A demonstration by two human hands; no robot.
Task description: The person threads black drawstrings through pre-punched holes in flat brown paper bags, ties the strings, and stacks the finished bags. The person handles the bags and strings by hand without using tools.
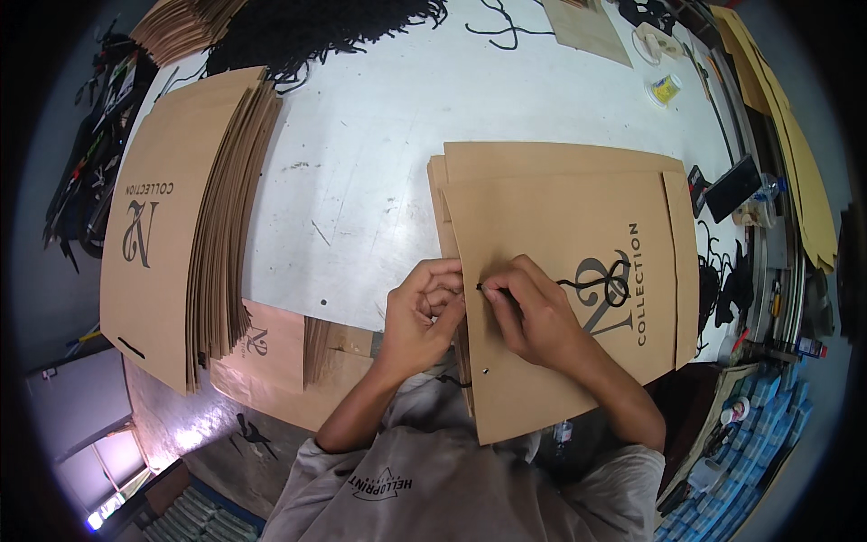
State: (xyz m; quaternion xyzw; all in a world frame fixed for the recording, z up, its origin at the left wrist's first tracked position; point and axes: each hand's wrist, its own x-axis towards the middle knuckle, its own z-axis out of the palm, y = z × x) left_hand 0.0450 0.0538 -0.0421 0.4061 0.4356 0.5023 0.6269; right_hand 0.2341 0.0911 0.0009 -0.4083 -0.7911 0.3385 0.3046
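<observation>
A brown paper bag (542, 217) with dark printing lies flat on a stack in front of me, to the right of the middle. My right hand (528, 307) rests on it, thumb and fingertips pinching a black cord (578, 285) at a hole near the bag's left edge. The cord's loose length curls across the print. My left hand (424, 312) is closed at that same edge, fingers curled and the tips partly hidden behind the bag's panel. A second, bare hole shows lower on the edge. Below the left hand, a bit of black cord (449, 379) sticks out from the bag.
At the left stands a thick stack of brown bags (172, 199) on the white table (352, 154). A heap of black cords (307, 36) lies at the far side. A small cup (665, 89), a dark phone-like device (733, 190) and more black cords (709, 280) sit at the right.
</observation>
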